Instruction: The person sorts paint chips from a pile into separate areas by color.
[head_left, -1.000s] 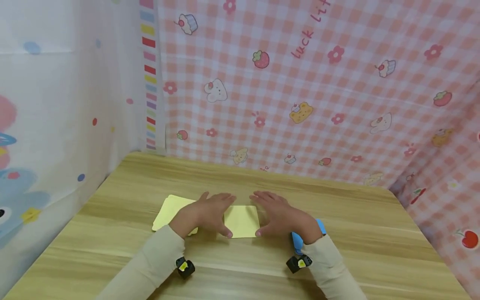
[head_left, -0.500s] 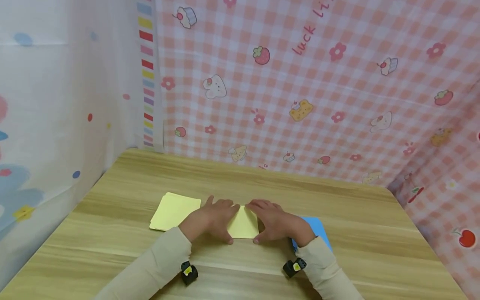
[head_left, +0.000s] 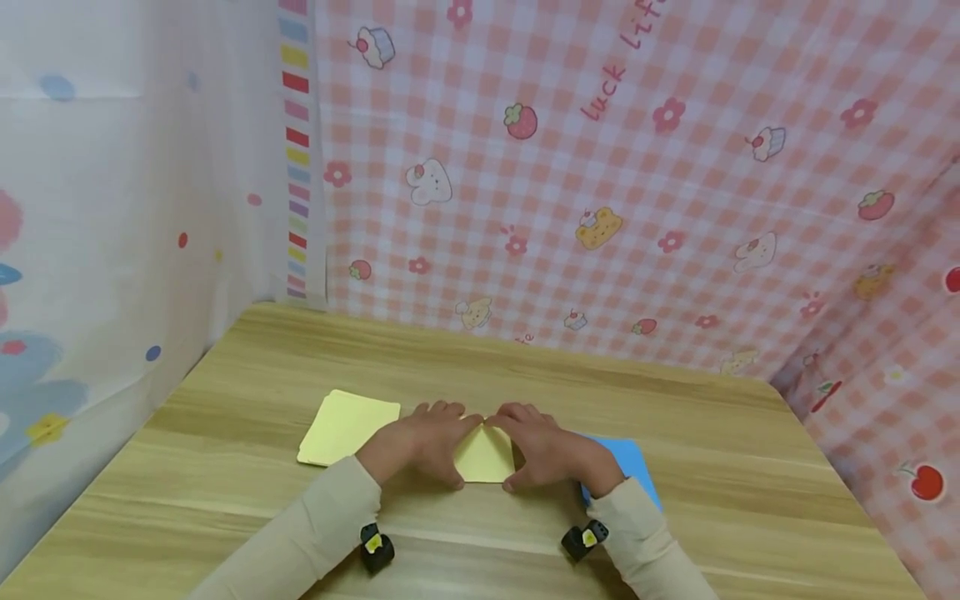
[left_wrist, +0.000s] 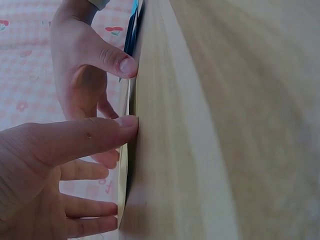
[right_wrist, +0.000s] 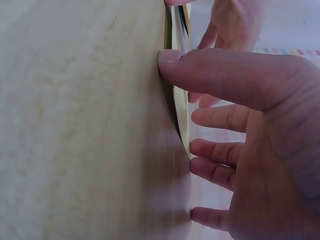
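Note:
A yellow square of paper [head_left: 486, 460] lies on the table between both hands. My left hand [head_left: 429, 442] spans its left side, the thumb at the near edge and the index fingertip over the far part. My right hand [head_left: 538, 446] mirrors this on the right, and the two index fingertips almost meet. In the left wrist view the thumb [left_wrist: 95, 137] touches the edge of the sheet, whose rim stands slightly off the wood. In the right wrist view the fingers [right_wrist: 222, 120] are fairly straight and rest along the far side. The covered corners are hidden.
A stack of yellow paper squares [head_left: 348, 427] lies to the left, beside the left wrist. Blue paper [head_left: 633, 467] lies under the right forearm. The wooden table [head_left: 480, 550] ends at patterned cloth curtains [head_left: 555, 183] behind and on both sides.
Both hands have drawn inward over the yellow paper, and their index fingertips have come close together at its far edge. The right forearm has shifted, so more of the blue paper shows.

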